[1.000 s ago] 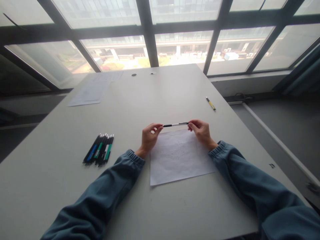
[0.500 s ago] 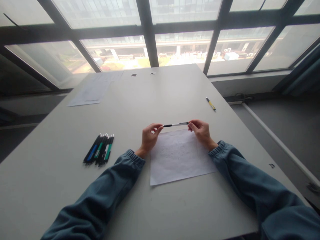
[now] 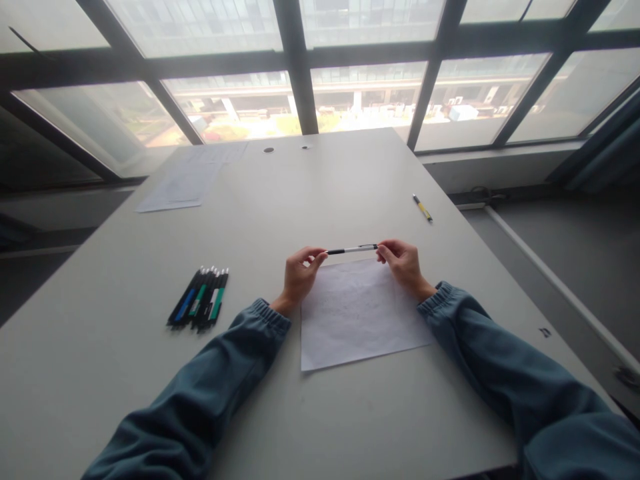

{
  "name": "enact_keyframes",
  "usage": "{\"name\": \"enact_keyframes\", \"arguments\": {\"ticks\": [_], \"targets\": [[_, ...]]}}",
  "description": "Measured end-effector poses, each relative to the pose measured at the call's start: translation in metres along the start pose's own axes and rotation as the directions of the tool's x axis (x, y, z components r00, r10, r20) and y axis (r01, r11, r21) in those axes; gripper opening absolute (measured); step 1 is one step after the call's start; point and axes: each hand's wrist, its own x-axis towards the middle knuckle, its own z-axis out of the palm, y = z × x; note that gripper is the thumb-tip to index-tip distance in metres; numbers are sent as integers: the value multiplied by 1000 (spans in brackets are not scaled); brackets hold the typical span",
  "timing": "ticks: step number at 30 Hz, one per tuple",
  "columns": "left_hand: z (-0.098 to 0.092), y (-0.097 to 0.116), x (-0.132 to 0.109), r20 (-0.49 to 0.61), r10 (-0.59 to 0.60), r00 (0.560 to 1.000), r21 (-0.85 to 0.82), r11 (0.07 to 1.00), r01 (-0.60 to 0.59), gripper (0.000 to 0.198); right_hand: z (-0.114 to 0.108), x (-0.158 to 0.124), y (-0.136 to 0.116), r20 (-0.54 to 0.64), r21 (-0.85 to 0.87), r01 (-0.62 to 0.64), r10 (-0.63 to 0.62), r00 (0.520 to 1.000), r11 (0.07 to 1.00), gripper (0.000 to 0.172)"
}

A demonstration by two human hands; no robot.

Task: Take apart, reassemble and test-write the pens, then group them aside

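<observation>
A black and white pen is stretched level between my two hands, above the far edge of a sheet of paper. My left hand pinches its dark tip end between thumb and fingers. At the other end, my right hand grips the pen near its clip, also in a pinch. The paper lies flat under and between my wrists, with faint marks on it. To the left of my left hand rests a bunch of several pens with black, blue, green and white barrels.
On the right side of the white table lies a yellow pen. More paper sheets are at the far left. Two round holes sit near the back edge by the windows. A small dark mark shows near the right edge.
The pen has rolled a little between my fingers, so its clip now shows edge-on along the top. Both hands stay in the same place.
</observation>
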Motion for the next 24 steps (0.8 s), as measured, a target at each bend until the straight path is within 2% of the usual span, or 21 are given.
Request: {"name": "enact_keyframes", "arguments": {"ticks": [24], "targets": [[1, 0, 0, 20, -14, 1000, 1, 1000, 14, 30, -1, -1, -2, 4, -9, 3, -3, 1000, 1000, 33]]}}
